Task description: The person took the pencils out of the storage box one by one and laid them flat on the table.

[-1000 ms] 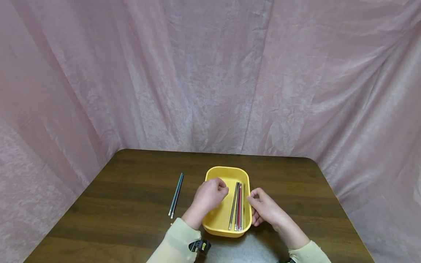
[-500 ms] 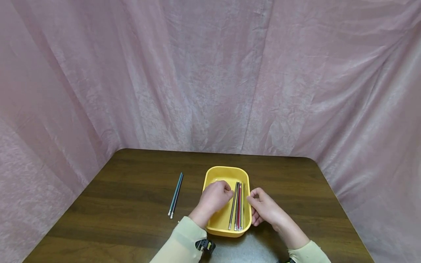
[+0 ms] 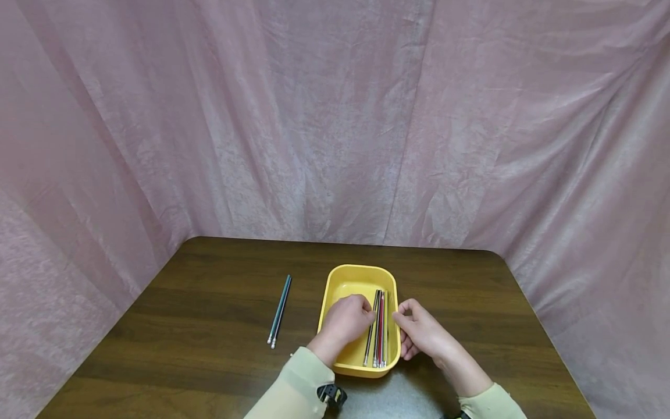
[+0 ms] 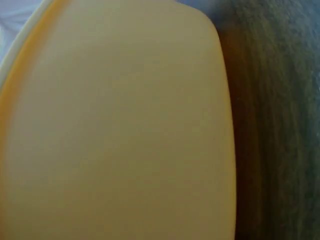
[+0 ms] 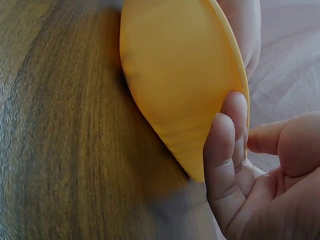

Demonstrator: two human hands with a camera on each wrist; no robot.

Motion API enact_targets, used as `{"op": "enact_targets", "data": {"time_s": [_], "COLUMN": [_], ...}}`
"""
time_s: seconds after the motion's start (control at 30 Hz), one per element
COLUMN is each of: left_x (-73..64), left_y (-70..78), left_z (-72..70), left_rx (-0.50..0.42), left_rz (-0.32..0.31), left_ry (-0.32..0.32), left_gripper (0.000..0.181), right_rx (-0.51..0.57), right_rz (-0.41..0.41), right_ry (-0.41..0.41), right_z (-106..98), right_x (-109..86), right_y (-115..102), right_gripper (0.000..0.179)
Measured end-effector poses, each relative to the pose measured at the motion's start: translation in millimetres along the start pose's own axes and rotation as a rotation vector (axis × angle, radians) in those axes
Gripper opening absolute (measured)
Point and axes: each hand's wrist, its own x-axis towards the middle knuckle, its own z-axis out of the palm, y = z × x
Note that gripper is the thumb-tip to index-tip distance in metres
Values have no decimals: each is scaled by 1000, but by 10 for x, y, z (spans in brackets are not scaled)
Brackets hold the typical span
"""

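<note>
A: A pink curtain [image 3: 335,122] hangs behind a dark wooden table [image 3: 220,326]. Where are the pencils?

B: The main bundle of pencils [image 3: 380,331] lies along the right side of the yellow tray [image 3: 361,267], pale ends toward the near wall. The tray itself sits slightly right of the table's middle.

A: And the 2 hands?

B: The right hand [image 3: 423,334] pinches the tray's right wall, thumb over the rim, fingers against the outside. The left hand [image 3: 349,317] is over the tray, fingers curled, tips beside the leftmost pencil. I can't tell whether it has hold of anything; its own wrist view doesn't show it.

A: How would you handle this well?

B: I'd keep that right pinch firm but light, so the tray neither slides nor tips. With the left, I'd stay low and work on 1 pencil at a time, parallel to its neighbours, since they probably roll easily.

A: Anything farther out?

B: 2 more, a teal pencil [image 3: 280,308] and a dark pencil [image 3: 282,313], lie together left of the tray.
</note>
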Motion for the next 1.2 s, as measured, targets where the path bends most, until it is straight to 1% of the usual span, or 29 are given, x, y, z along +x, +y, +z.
{"op": "enact_targets", "data": {"time_s": [0.1,0.13,0.23,0.37,0.43,0.47,0.5,0.53,0.57,0.6,0.7,0.73,0.77,0.83,0.87,0.97,1.07,1.1,1.2], "left_x": [85,128,157,79,35,27,50,52,43,12,20,-13,-13,-1,40,33,19,-21,-28], "left_y": [-125,-198,-253,-128,-65,-54,-122,-126,-113,-68,-69,18,29,19,-63,-48,-15,69,76], "left_z": [167,252,316,197,147,141,212,221,212,172,189,111,105,127,210,211,190,115,114], "left_rx": [44,63,73,50,57,62,74,81,84,88,106,102,102,108,117,120,132,132,149], "left_rz": [17,30,15,-34,-40,-40,-19,-16,-14,-18,-27,-49,-50,-53,-35,-37,-58,-80,-80], "left_ry": [17,33,33,14,14,13,38,40,39,32,22,-6,-10,-14,5,5,-13,-37,-41], "left_gripper": [13,12,15,20,21,23,24,25,26,26,26,25,26,27,28,30,30,30,30], "right_rx": [-3,-3,-5,-4,-4,-3,-2,-1,-1,0,1,2,4,6,7,7,4,3,2], "right_rz": [0,1,2,5,5,4,4,3,3,2,1,1,-1,-2,-3,-3,-1,-2,-1], "right_ry": [1,1,1,2,2,2,2,3,2,3,3,2,1,0,-1,-4,-4,-4,-3], "right_z": [2,4,7,9,7,7,7,7,8,9,12,12,13,14,14,15,15,15,18], "right_x": [-2,-2,-1,-3,-5,-6,-7,-8,-8,-7,-7,-7,-6,-5,-4,-3,-4,-5,-6], "right_y": [2,3,2,-12,-19,-22,-23,-24,-24,-23,-24,-25,-26,-29,-29,-27,-21,-19,-10], "right_gripper": [21,21,21,21,21,21,21,21,21,21,21,21,20,20,20,19,19,19,20]}}
